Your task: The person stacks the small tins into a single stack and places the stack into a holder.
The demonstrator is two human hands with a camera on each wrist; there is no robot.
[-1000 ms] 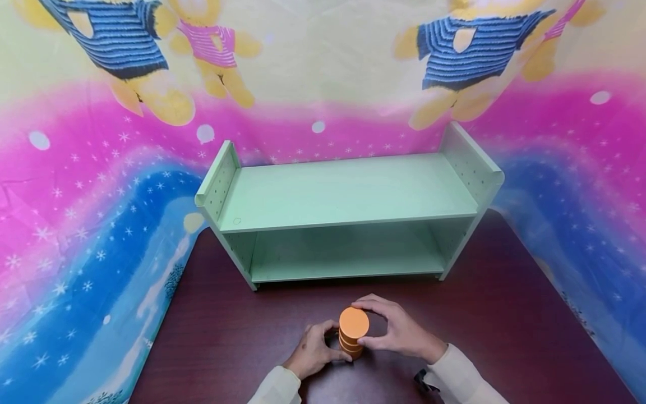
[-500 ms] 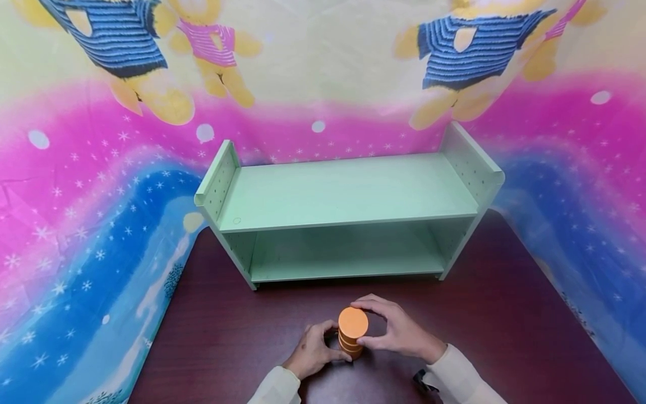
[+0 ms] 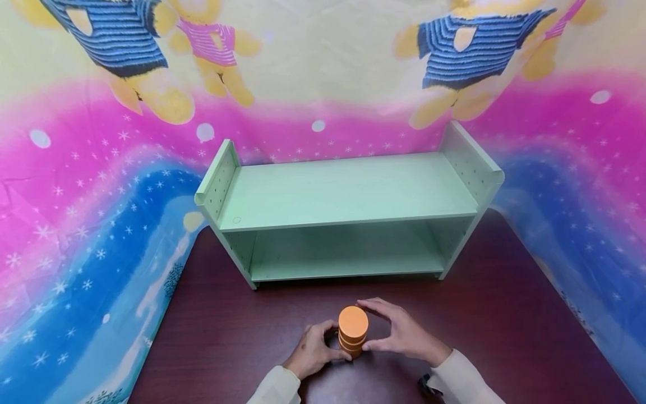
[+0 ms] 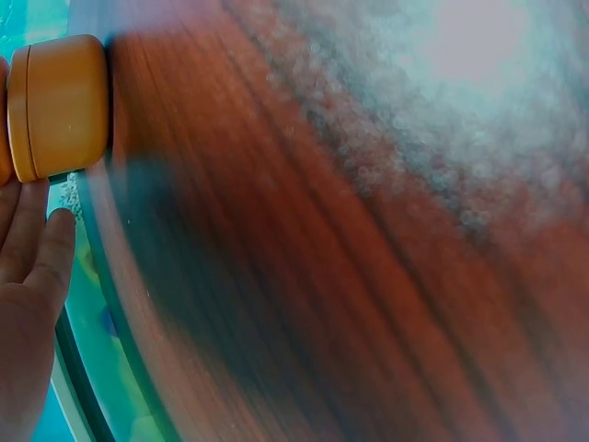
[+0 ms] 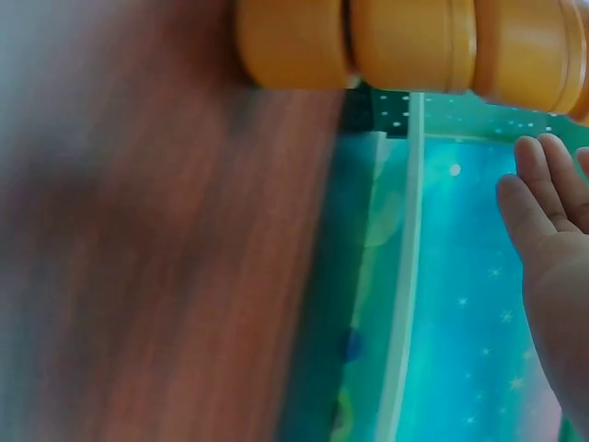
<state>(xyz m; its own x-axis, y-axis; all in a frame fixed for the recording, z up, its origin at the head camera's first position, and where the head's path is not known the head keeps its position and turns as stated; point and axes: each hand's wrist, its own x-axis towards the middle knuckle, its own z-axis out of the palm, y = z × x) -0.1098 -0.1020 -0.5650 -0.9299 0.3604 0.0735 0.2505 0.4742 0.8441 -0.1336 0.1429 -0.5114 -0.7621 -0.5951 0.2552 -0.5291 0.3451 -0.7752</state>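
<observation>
A stack of round orange containers (image 3: 353, 324) stands upright on the table (image 3: 232, 320), in front of the green shelf (image 3: 348, 188) and about level with the middle of its front edge. At least three containers show, one upon another, the topmost with a flat round top; what they hold is hidden. The shelf's two tiers open to the front, the upper one between raised side panels dotted with holes. A strip of dark red-brown tabletop separates the shelf's front edge from the stack, and more spreads to the shelf's left and right, ending in slanted edges where the patterned cloth (image 3: 313, 67) begins; the cloth also hangs behind the shelf. Before the shelf's left half, the left hand (image 3: 313, 350) pinches the stack's lower part between thumb and fingers. Before its right half, the right hand (image 3: 404, 334) holds thumb and fingers spread wide; the right wrist view shows its fingers (image 5: 552, 175) apart from the containers. Whether its thumb touches them I cannot tell.
</observation>
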